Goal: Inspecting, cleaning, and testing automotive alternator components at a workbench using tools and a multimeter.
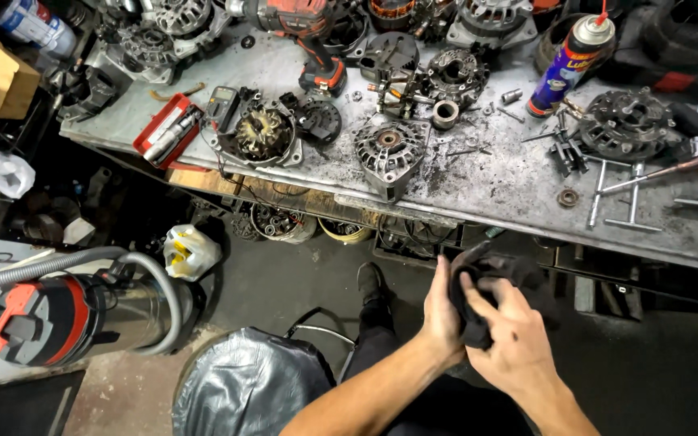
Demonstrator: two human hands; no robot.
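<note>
Lower centre right of frame: dark rag (pixel 490 278) bunched between both hands, below the workbench (pixel 486 182) edge. Left hand (pixel 443 311) closed around the rag's left side; right hand (pixel 510 339) clasping it from the right, fingers (pixel 478 295) pressed into the cloth. Upper centre, on the bench: alternator housing (pixel 389 153), opened alternator (pixel 262 133), spray can (pixel 573 60), cordless drill (pixel 309 36). Lower left: vacuum cleaner (pixel 66 315) with grey hose (pixel 82 262).

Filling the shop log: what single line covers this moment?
left hand: grips crumpled dark cloth rag | right hand: grips same rag | ahead: cluttered grey metal workbench
</note>
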